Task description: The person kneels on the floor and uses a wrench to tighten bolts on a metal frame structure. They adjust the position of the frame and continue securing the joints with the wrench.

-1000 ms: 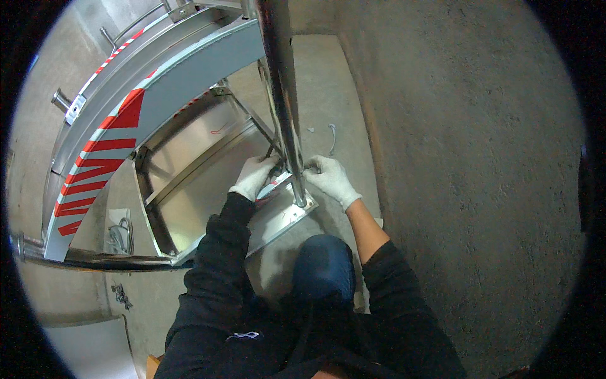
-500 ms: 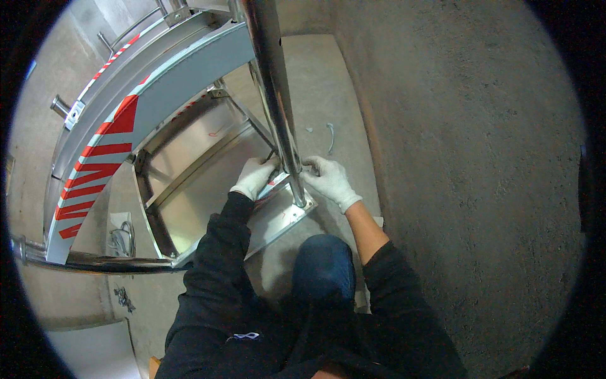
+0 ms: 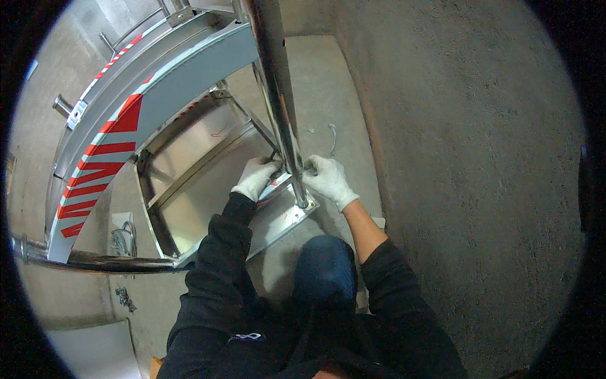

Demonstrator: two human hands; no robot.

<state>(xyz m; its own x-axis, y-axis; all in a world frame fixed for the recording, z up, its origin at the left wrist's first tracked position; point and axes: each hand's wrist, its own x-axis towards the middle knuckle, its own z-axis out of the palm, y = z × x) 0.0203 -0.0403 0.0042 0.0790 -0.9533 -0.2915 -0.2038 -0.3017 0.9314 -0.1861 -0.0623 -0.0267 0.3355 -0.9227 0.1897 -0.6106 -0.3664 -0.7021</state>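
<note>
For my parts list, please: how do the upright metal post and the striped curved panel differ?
The post is shiny bare metal; the panel is grey with red stripes.
The post is a round tube; the panel is a broad, curved band.
The post runs between the left hand and right hand; the panel is apart from both.
Both look smooth and rigid.

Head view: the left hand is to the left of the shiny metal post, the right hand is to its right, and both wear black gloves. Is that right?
Not quite: the gloves are white, not black, as the head view shows. The rest stands: the left hand is to the left of the shiny metal post, and the right hand is to its right.
</note>
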